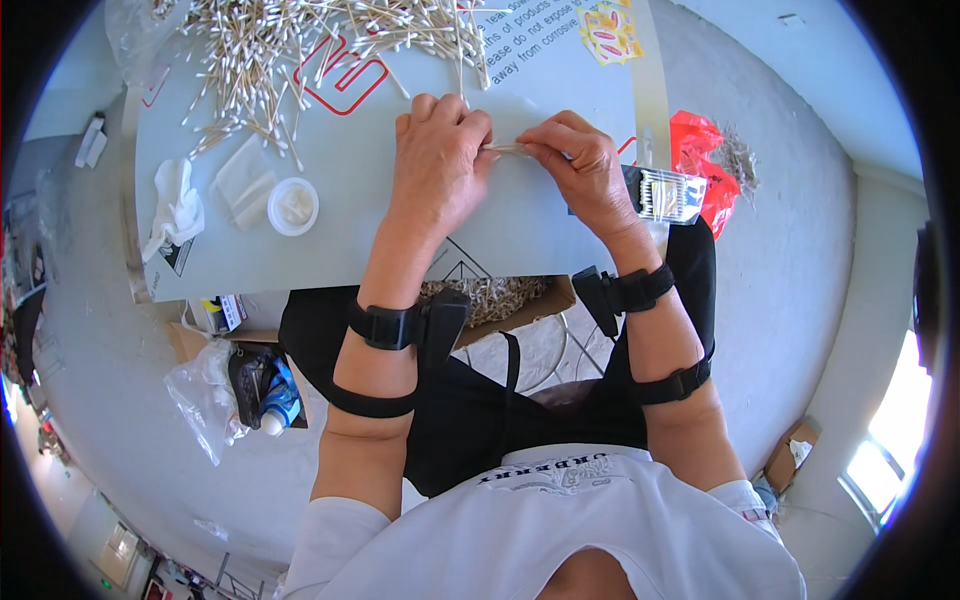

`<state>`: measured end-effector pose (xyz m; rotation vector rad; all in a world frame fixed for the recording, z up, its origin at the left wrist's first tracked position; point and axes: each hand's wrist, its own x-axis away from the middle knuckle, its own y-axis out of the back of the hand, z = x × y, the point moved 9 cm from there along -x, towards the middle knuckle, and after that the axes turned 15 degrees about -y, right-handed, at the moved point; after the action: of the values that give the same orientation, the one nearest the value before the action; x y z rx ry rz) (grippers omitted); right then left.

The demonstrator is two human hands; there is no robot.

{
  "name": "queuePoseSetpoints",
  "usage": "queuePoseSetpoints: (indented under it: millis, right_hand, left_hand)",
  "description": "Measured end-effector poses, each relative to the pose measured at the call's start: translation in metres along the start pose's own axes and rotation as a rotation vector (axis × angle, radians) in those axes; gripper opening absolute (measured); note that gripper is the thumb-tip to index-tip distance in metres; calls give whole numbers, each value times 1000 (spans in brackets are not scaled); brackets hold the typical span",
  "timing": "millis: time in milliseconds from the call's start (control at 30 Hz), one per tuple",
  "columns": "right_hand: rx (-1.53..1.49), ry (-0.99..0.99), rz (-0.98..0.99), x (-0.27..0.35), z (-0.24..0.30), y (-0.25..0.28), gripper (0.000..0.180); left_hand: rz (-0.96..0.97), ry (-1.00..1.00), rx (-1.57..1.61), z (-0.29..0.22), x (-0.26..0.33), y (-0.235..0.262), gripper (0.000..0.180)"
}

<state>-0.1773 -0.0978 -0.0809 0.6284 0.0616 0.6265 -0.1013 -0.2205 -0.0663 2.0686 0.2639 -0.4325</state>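
Observation:
Over the pale table [350,180], my left hand [440,160] and my right hand [578,160] face each other with fingers pinched. A few thin cotton swabs [508,148] lie level between them, one end at each hand's fingertips. How many there are is too small to tell. Just beyond my left hand spreads a large loose pile of cotton swabs [260,70] with white tips and pale sticks. By my right wrist, a clear pack of cotton swabs [668,195] rests at the table's right edge.
Left of my hands are a small round white tub [293,207], a clear plastic sleeve [246,185] and a crumpled white glove [175,205]. Yellow-printed packets [608,35] lie far right. A red plastic bag [705,160] hangs beyond the right edge. An open carton [530,318] sits below the front edge.

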Motion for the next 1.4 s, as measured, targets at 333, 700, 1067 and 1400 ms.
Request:
queuePoseSetpoints:
  millis: [333, 700, 1067, 1400]
  right_hand:
    - [148, 87, -58, -21, 9, -2, 13]
    - [58, 126, -226, 12, 10, 16, 28]
    - [-83, -27, -140, -1, -12, 11, 18]
    - [36, 68, -171, 3, 5, 7, 21]
  left_hand:
    - [-94, 108, 66, 11, 5, 8, 29]
    - [-84, 46, 60, 9, 8, 9, 31]
    - [-76, 63, -15, 11, 9, 12, 16]
    - [-106, -9, -20, -3, -2, 12, 24]
